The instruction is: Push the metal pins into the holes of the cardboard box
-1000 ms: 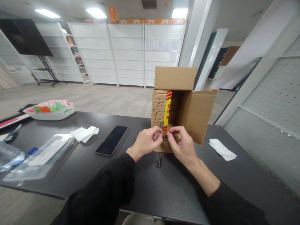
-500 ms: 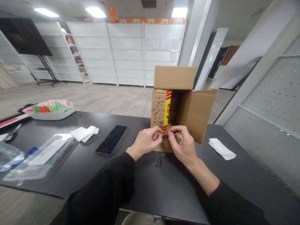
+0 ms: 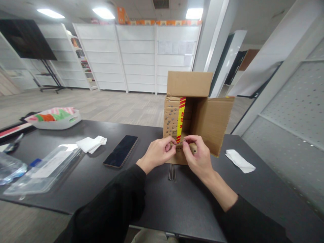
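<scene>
My left hand (image 3: 159,151) and my right hand (image 3: 198,153) are closed in pinches, facing each other in front of an open cardboard box (image 3: 215,125). A thin nail (image 3: 180,143) spans the small gap between their fingertips; its ends are hidden by the fingers. Just below the hands, the box's lower flap (image 3: 180,158) has several dark holes. Its left flap (image 3: 170,116) carries several grey round nail heads and a red-and-yellow tape strip. Several long nails (image 3: 172,172) lie side by side on the table, close in front of the lower flap.
On the black table (image 3: 162,202) a phone (image 3: 120,151) lies left of my hands. Farther left are folded tissues (image 3: 91,144), a clear plastic case (image 3: 45,170), a plastic bottle (image 3: 11,168) and a white basket (image 3: 54,123). Another folded tissue (image 3: 240,161) lies right of the box.
My right fingertips have shifted slightly to the right, and the thin nail shows between the two hands. My left hand stays nearly still.
</scene>
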Available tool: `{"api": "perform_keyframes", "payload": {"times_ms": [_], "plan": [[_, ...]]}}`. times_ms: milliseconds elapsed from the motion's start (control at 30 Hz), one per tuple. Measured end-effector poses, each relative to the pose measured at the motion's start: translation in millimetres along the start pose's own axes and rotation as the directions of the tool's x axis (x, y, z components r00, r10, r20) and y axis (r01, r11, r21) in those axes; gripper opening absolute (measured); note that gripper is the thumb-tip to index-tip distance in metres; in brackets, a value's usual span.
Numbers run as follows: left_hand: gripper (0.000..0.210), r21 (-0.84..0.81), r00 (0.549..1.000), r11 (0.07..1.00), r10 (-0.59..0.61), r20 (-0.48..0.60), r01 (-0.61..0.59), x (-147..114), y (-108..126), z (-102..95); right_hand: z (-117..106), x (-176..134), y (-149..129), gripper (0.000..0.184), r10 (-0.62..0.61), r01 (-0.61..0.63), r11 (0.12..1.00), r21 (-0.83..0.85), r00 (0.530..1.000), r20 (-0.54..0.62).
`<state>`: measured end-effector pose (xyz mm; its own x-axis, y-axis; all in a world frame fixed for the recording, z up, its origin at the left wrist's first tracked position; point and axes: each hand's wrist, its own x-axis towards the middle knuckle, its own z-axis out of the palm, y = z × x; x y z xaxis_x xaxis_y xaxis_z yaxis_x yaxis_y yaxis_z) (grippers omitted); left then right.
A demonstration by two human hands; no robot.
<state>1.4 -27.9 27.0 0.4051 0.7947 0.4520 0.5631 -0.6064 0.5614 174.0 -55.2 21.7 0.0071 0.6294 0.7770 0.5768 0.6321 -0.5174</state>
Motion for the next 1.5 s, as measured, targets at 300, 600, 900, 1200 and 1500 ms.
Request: {"api": "perform_keyframes", "payload": {"times_ms": [300, 600, 900, 1200, 1500], "plan": [[0.009, -0.047, 0.999, 0.999, 0.004, -0.047, -0.006, -0.7, -2.2, 0.5, -1.9, 1.4, -0.6, 0.008, 0.006, -0.006, 1.0, -0.022, 1.0, 0.011], [0.019, -0.094, 1.0, 0.995, 0.015, -0.017, -0.017, -0.2, -1.2, -0.6, -0.9, 1.7, 1.6, 0.007, 0.071, -0.066, 0.995, -0.068, 0.995, 0.066], [0.021, -0.117, 1.0, 0.993, 0.031, 0.001, -0.03, 0.2, -3.4, -1.2, -4.5, 1.7, -1.1, 0.009, 0.084, -0.061, 0.99, -0.126, 0.979, 0.186], [0.021, -0.096, 0.996, 0.993, 0.072, 0.056, -0.066, 0.9, -1.3, -2.1, -8.6, 1.4, -4.2, 0.012, 0.255, -0.204, 0.959, -0.197, 0.923, 0.287], [0.025, -0.067, 0.992, 0.994, 0.095, 0.087, -0.089, 0.0, 0.6, -3.8, -18.5, 3.2, -17.8, 0.016, 0.291, -0.124, 0.926, -0.357, 0.836, 0.465]]}}
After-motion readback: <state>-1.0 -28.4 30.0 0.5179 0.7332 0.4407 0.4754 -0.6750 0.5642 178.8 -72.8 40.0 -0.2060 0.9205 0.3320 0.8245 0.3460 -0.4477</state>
